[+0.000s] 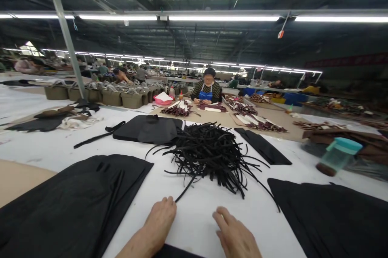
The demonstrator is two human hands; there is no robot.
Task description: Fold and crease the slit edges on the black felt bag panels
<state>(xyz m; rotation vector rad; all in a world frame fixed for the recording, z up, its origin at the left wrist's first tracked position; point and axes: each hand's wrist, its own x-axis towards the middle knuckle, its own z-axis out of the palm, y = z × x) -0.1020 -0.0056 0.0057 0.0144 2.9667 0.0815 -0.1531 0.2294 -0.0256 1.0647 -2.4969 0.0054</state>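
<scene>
A large tangled pile of thin black strips (209,153) lies on the white table in front of me. My left hand (160,219) is closed at the near end of one black strip (185,189) that trails out of the pile; the fingertips partly hide that end. To the right, my right hand (235,231) hovers over the table with its fingers apart and nothing in them. Between my wrists, at the bottom edge, a black fabric piece (176,252) shows in part.
Black fabric stacks lie on the left (69,201) and right (330,213). Behind the pile are a black padded panel (145,129) and a narrow black piece (263,147). A teal-lidded bottle (339,157) stands right. Across the table sits a co-worker (207,88) among maroon pieces.
</scene>
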